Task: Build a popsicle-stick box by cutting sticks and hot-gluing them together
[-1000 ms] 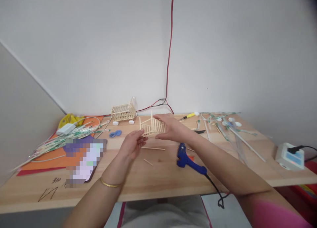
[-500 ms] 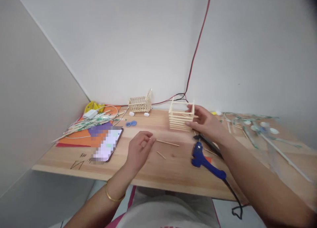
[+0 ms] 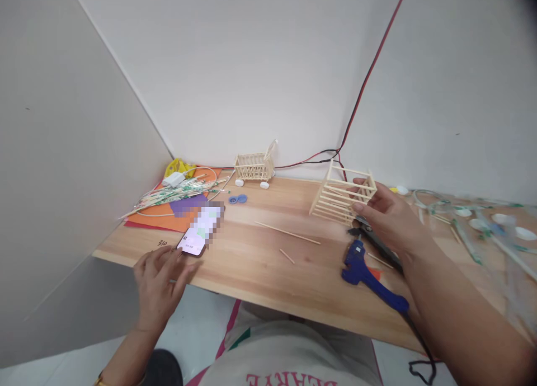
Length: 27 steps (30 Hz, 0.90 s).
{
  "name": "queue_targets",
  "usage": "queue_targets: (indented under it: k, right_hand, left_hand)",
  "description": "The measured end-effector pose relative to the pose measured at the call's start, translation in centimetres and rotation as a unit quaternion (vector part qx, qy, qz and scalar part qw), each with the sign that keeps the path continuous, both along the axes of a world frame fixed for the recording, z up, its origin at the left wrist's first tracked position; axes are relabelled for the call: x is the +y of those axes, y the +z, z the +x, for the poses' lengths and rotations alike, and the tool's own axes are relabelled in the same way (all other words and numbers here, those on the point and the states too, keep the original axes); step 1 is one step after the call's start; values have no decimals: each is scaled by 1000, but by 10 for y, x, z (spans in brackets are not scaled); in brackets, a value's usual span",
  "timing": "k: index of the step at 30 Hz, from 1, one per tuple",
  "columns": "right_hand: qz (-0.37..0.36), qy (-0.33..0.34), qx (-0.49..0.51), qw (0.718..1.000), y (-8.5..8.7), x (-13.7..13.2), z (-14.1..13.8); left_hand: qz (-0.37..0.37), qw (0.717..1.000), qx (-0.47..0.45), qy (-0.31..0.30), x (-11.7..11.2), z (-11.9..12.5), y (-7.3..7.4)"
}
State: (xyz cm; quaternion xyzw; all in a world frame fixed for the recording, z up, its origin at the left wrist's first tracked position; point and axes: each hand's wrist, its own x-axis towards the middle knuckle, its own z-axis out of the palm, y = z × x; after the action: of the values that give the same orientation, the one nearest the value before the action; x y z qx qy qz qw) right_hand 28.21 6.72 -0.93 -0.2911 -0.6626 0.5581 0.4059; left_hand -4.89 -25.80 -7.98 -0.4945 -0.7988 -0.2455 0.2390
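Note:
My right hand [image 3: 388, 218] grips a small open-sided box of thin wooden sticks [image 3: 338, 196], tilted just above the wooden table [image 3: 268, 274]. My left hand [image 3: 161, 274] hovers at the table's front left edge with its fingers spread, the fingertips next to the phone [image 3: 200, 235]. Between the hands lie a long loose stick [image 3: 287, 232] and a short one [image 3: 287, 256]. A blue glue gun [image 3: 369, 274] lies on the table below my right hand.
A finished stick cart on white wheels [image 3: 254, 168] stands at the back by the wall. Orange and purple paper, wrapped sticks [image 3: 172, 194] and a white charger [image 3: 175, 179] crowd the back left. Two blue caps [image 3: 238, 198] lie nearby. White caps and plastic wrappers [image 3: 482, 224] cover the right. A red-black cable [image 3: 361, 100] hangs down the wall.
My left hand has dropped away from the stick box and moved left to the phone at the table's edge. My right hand now holds the box alone, further right. The view has swung left.

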Motion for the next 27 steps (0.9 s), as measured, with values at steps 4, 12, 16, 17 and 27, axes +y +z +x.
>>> queue_targets:
  k: [4,12,16,17,27]
  right_hand:
    - [-10,4,5,1000,4,-3,1]
    - [-15,-4,15,1000,4,0,6]
    - [-11,-1,18,1000,3,1,3]
    - [-13,3,20,1000,3,1,2]
    - [-59,69,49,995,4,-2,-13]
  left_hand:
    - [-9,1000,-6,-11,4,-2,-8]
    - [-13,999,46,-14,5,-8,-9]
    - [-4,998,52,-19,12,-10,5]
    - [5,999,47,-21,17,-9,11]
    - [119,947,-224,-197,149,67,62]
